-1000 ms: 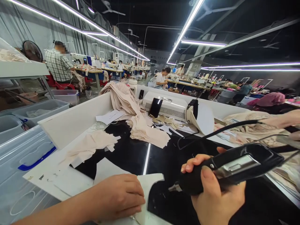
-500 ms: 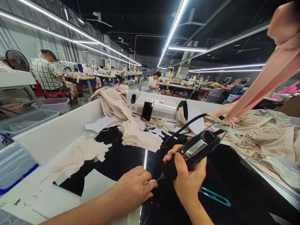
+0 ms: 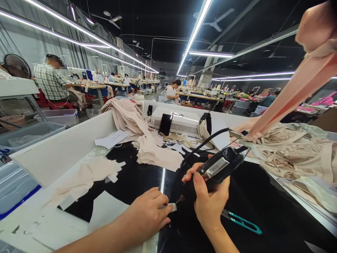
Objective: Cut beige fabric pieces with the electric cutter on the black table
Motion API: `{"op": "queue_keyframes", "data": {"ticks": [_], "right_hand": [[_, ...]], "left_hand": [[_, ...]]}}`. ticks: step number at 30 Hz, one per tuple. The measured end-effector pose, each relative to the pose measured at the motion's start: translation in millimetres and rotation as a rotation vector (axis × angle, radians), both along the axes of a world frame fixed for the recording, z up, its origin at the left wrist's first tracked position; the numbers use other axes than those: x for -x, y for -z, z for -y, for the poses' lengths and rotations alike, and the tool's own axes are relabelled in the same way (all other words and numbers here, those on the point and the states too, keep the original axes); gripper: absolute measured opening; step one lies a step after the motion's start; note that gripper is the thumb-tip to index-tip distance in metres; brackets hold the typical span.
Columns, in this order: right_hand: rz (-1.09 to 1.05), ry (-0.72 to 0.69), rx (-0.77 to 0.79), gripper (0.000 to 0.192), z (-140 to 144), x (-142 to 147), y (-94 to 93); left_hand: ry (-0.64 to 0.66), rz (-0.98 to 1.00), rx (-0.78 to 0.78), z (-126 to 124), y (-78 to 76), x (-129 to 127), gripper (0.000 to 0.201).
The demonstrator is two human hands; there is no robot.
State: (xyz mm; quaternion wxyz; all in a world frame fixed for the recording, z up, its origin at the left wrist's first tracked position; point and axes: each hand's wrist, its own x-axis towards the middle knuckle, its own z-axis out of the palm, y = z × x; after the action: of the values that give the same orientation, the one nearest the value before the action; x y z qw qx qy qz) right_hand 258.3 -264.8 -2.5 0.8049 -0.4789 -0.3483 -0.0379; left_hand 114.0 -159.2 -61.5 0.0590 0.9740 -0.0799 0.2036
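My right hand (image 3: 210,203) grips a corded black power tool (image 3: 217,167) with a silver plate on its side. The tool is tilted, its top toward the upper right, where a pink fabric strip (image 3: 284,98) runs upward. Its lower end merges with the black surface and is hard to make out. In my left hand (image 3: 150,212), thumb and fingers pinch a small pale piece (image 3: 172,207). A thin brownish tip projects from that piece toward the tool's lower end; whether they touch I cannot tell. Teal thread snips (image 3: 242,223) lie beside my right wrist.
Stacked beige fabric pieces (image 3: 158,153) lie beyond my hands, with more fabric (image 3: 86,179) at left. Behind stand a white machine (image 3: 181,121) and a phone (image 3: 165,124). Beige garments (image 3: 292,154) are heaped at right. White boards (image 3: 65,147) edge the table. Co-workers sit farther off.
Both hands stay in nearly the same place. The power tool and my right hand have shifted slightly left, and the pink strip has swung a little left.
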Motion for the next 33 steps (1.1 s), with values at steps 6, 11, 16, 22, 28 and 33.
{"op": "queue_keyframes", "data": {"ticks": [6,11,16,22,28,33], "right_hand": [[-0.008,-0.001,0.003,0.026,-0.9,-1.7,1.7],[-0.009,0.004,-0.011,0.028,-0.7,-2.2,-0.1],[-0.015,-0.005,-0.013,0.028,-0.7,-1.2,-1.5],[-0.008,0.006,0.009,0.022,-0.7,0.8,1.3],[-0.051,0.019,0.013,0.029,4.5,3.1,-2.3],[-0.069,-0.003,0.007,0.049,7.7,6.2,-1.7]], "left_hand": [[-0.012,-0.007,-0.005,-0.2,0.5,2.1,0.028],[-0.016,-0.011,-0.016,-1.5,0.9,1.5,0.030],[-0.006,0.006,-0.014,-3.2,3.2,0.4,0.031],[0.000,0.017,-0.021,-1.2,3.5,0.4,0.030],[-0.009,-0.012,-0.024,-0.3,-0.9,1.5,0.032],[-0.012,-0.019,-0.025,-1.2,-0.8,0.5,0.030]]}}
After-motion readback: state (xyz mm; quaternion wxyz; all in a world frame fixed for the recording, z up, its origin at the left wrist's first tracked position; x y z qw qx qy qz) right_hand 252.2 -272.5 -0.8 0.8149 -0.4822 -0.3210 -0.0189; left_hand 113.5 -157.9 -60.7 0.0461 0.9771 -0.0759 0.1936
